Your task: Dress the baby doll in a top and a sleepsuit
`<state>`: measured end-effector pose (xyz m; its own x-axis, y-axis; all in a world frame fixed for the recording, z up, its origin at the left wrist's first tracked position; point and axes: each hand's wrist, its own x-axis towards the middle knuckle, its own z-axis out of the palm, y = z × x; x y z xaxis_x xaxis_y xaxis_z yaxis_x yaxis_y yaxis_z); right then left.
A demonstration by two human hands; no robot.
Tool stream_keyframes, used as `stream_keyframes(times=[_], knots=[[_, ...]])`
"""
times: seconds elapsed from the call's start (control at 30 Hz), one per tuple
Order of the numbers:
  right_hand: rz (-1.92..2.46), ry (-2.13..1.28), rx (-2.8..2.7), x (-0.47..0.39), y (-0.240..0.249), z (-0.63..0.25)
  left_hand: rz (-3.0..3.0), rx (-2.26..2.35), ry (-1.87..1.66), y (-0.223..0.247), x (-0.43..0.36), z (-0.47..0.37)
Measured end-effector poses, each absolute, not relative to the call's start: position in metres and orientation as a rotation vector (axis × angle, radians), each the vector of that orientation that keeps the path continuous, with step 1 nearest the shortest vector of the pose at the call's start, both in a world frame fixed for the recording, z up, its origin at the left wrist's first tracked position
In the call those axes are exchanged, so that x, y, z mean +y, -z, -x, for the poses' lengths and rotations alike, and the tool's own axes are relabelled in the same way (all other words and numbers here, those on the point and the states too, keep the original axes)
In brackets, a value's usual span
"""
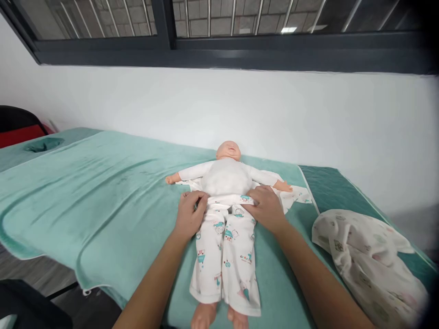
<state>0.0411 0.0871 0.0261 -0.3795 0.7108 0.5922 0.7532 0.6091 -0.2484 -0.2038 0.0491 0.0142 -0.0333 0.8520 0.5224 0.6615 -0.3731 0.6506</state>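
A baby doll [226, 176] lies on its back, arms stretched out to the sides, in a white long-sleeved top. White pants [212, 246] with a teal and red print cover its legs, and the bare feet stick out below. My left hand [192, 210] is closed at one side of the pants' waistband, fingers curled under its edge. At the other side my right hand [265, 205] pinches the waistband between thumb and fingers. A printed white garment [297, 195] lies spread under the doll's back and arm.
A teal sheet [103, 192] covers the bed, with a face hole [44, 144] at its far left. A crumpled printed cloth [363, 260] lies at right. Behind the bed stand a white wall [192, 100] and a dark window frame [222, 57]. A red and black chair [20, 128] is at left.
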Motion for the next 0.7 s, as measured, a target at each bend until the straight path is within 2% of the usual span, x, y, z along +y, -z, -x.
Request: stream_keyframes(times=[0.27,0.4,0.7], knots=[[1.274,-0.345,-2.172,0.06,-0.031,-0.063,-1.81,1.295,-1.012,-0.019,0.023,0.223],[1.345,-0.565,-2.166,0.053,-0.026,-0.069,-1.885,1.251,-0.953,-0.02,0.021,0.223],[1.448,-0.294,-1.979,0.052,-0.013,-0.046,-2.102,1.335,-1.15,-0.013,0.047,0.216]])
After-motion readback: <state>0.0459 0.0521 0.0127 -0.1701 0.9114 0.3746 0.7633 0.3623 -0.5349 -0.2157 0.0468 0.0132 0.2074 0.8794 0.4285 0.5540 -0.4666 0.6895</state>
